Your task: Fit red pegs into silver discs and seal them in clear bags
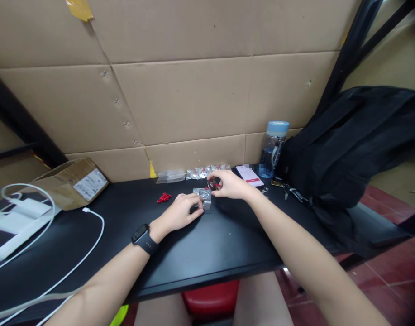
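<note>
Near the middle of the black table, my left hand point(180, 212) has its fingertips on a small clear plastic bag point(204, 197) with something silvery in it. My right hand point(229, 184) grips a small round shiny disc point(213, 183) by its edge, just above and right of the bag; a bit of red shows at the disc. A little pile of red pieces point(164, 198) lies left of the bag. Behind my hands, several bagged silvery discs point(203, 172) lie in a row along the cardboard wall, with flat clear bags point(171, 177) to their left.
A phone point(249, 175), keys point(286, 194), a blue-lidded bottle point(274, 149) and a black backpack point(360, 149) stand or lie to the right. On the left are an open cardboard box point(71, 183), white chargers point(24, 213) and a looping white cable point(100, 240).
</note>
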`<state>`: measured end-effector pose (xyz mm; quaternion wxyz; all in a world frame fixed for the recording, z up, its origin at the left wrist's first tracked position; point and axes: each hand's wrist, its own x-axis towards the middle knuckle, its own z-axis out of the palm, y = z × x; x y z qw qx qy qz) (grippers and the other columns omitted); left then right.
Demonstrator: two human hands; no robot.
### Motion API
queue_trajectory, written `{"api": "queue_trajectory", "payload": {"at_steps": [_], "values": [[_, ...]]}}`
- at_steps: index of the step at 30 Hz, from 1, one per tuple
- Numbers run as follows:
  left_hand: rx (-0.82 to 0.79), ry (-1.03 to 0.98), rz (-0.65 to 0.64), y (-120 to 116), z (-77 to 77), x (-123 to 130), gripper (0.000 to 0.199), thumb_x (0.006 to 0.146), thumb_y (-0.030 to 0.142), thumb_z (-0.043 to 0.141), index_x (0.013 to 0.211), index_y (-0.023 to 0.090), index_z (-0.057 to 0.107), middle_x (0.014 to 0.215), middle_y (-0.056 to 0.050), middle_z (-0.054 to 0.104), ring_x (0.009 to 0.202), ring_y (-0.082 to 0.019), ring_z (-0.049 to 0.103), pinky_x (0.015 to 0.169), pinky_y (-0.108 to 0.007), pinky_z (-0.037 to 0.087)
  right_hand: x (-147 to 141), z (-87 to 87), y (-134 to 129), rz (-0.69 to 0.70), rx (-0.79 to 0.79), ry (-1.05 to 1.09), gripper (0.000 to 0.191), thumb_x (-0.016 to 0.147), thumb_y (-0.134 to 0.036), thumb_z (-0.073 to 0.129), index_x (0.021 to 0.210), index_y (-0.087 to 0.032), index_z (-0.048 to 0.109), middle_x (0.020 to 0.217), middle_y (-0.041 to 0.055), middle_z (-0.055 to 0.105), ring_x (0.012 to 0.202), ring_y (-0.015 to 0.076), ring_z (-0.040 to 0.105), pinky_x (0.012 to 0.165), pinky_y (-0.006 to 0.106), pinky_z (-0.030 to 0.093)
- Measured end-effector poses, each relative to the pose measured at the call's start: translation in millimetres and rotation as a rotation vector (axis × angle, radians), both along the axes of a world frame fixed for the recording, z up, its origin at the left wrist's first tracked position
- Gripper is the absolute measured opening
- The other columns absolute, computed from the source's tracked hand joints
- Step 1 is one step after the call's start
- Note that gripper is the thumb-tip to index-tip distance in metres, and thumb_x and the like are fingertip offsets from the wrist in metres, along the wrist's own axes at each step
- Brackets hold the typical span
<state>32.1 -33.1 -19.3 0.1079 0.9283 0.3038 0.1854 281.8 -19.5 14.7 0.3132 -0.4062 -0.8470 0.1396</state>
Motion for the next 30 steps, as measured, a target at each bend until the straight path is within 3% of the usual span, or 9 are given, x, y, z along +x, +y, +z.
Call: {"api": "queue_trajectory", "payload": {"at_steps": [4, 9, 16, 20, 26, 30], "values": [[-0.045, 0.064, -0.033, -6.4, 0.7, -2.6, 0.03, 0.101, 0.042, 0.055, 0.125, 0.031, 0.068, 0.137, -0.007, 0.063, 0.122, -0.026, 0.061, 0.101, -0.037, 0.045, 3.2, 2.8, -2.0, 0.052, -0.002, -0.142, 0.039, 0.069, -0.016, 0.078, 0.107, -0.018, 0.074, 0.104, 0.0067, 0.074, 0.086, 0.0197, 0.065, 0.079, 0.029, 0.047], [-0.021, 0.205, 0.028, -12.3, 0.0, -7.3, 0.045, 0.104, 0.051, 0.044, 0.146, 0.039, 0.054, 0.147, -0.01, 0.054, 0.134, -0.031, 0.052, 0.107, -0.047, 0.04, 4.3, 10.7, -12.5, 0.107, -0.157, -0.279, 0.031, 0.07, -0.026, 0.081, 0.1, -0.022, 0.077, 0.086, 0.0007, 0.075, 0.074, 0.0182, 0.065, 0.068, 0.027, 0.044], [-0.069, 0.237, -0.004, -19.4, 2.0, -10.9, 0.049, 0.101, 0.058, 0.047, 0.146, 0.042, 0.054, 0.16, -0.011, 0.043, 0.148, -0.036, 0.038, 0.113, -0.054, 0.034, -5.0, 8.2, -20.7, -0.078, -0.208, -0.456, 0.026, 0.068, -0.039, 0.088, 0.081, -0.021, 0.073, 0.074, 0.0048, 0.068, 0.074, 0.0223, 0.063, 0.058, 0.027, 0.04], [-0.115, 0.259, -0.019, -19.2, 3.5, -12.3, 0.049, 0.101, 0.059, 0.048, 0.147, 0.043, 0.053, 0.163, -0.01, 0.039, 0.151, -0.037, 0.033, 0.115, -0.058, 0.031, -11.1, -2.4, -14.7, -0.026, -0.184, -0.393, 0.021, 0.071, -0.029, 0.088, 0.082, -0.019, 0.073, 0.073, 0.0026, 0.067, 0.069, 0.0181, 0.062, 0.061, 0.026, 0.041], [-0.161, 0.254, -0.067, -17.4, 5.6, -14.3, 0.051, 0.099, 0.06, 0.05, 0.148, 0.043, 0.052, 0.166, -0.006, 0.033, 0.154, -0.036, 0.028, 0.118, -0.054, 0.027, -17.1, -13.6, -5.5, 0.083, -0.164, -0.217, 0.024, 0.074, -0.003, 0.08, 0.092, -0.016, 0.072, 0.089, 0.0019, 0.067, 0.069, 0.0113, 0.062, 0.066, 0.022, 0.044], [-0.161, 0.258, -0.063, -18.6, 7.4, -15.9, 0.052, 0.097, 0.06, 0.054, 0.147, 0.044, 0.053, 0.168, -0.004, 0.03, 0.154, -0.036, 0.026, 0.118, -0.052, 0.027, -21.6, -24.8, 1.6, -0.021, -0.003, -0.236, 0.025, 0.077, -0.015, 0.084, 0.099, -0.02, 0.071, 0.097, 0.0032, 0.066, 0.085, 0.0162, 0.063, 0.072, 0.024, 0.043]]}}
